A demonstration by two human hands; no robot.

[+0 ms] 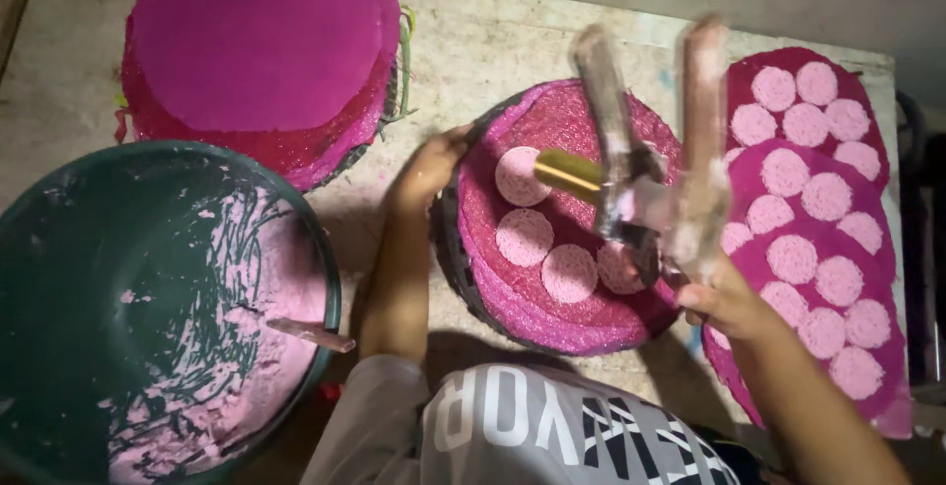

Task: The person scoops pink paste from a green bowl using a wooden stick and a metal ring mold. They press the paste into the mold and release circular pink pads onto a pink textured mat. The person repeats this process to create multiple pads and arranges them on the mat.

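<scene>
We see left hand (426,172) gripping rim of pink mesh-covered tray (562,322) on counter (473,41); right hand (724,298) clamped on blurred press tool (645,184), apparently metal. Four pink discs (524,237) on mesh. Risk: smearing wet discs if tool swings low.

The press tool (645,165) is rendered blurred, its two handles smeared. The green basin (148,308) is cut off at the left and bottom edges. The right hand (724,298) is partly hidden (behind the tool).
</scene>
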